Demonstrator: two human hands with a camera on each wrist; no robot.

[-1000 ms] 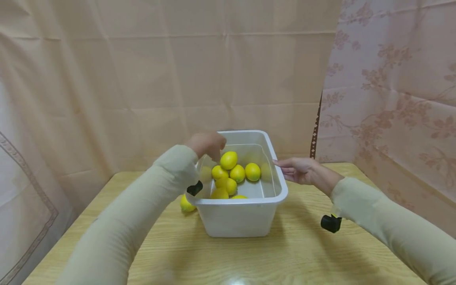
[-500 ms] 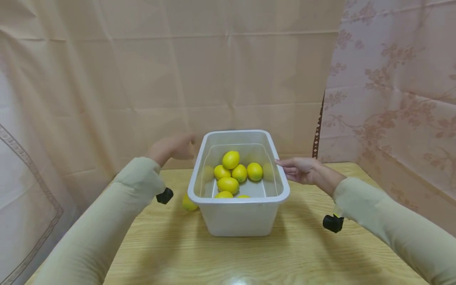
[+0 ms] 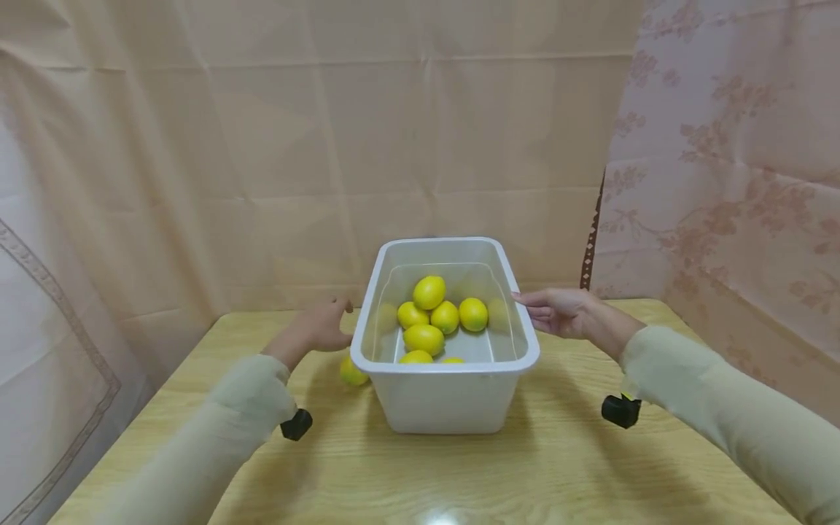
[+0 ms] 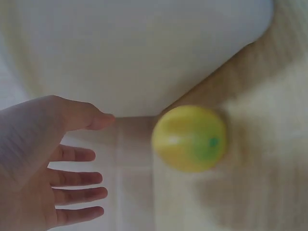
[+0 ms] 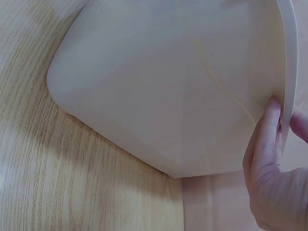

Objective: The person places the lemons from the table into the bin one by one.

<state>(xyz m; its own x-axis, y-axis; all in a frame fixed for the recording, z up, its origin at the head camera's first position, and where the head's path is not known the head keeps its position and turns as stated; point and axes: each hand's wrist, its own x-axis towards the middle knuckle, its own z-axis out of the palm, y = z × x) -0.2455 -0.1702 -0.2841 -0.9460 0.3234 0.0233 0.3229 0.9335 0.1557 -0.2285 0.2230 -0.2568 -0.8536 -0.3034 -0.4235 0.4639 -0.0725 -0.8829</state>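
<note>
A whitish plastic bin (image 3: 446, 401) stands on the table with several yellow lemons (image 3: 423, 340) in it. On the table, beside the bin's left wall, lies another lemon (image 4: 190, 139), partly hidden in the head view. My left hand (image 3: 319, 326) is just above and behind that loose lemon, holding nothing. In the left wrist view its thumb and fingers are spread apart, with a gap between them and the fruit. My right hand (image 3: 561, 312) pinches the bin's right rim (image 5: 290, 57), fingers under the outer side and thumb over the edge.
The wood-grain table (image 3: 433, 474) ends behind the bin at a beige curtain (image 3: 420, 131). A floral cloth (image 3: 735, 182) hangs at the right. Small black cameras (image 3: 620, 410) sit under both wrists.
My left hand has moved out from over the bin, to the left and down toward the loose lemon. The right hand keeps its grip on the rim.
</note>
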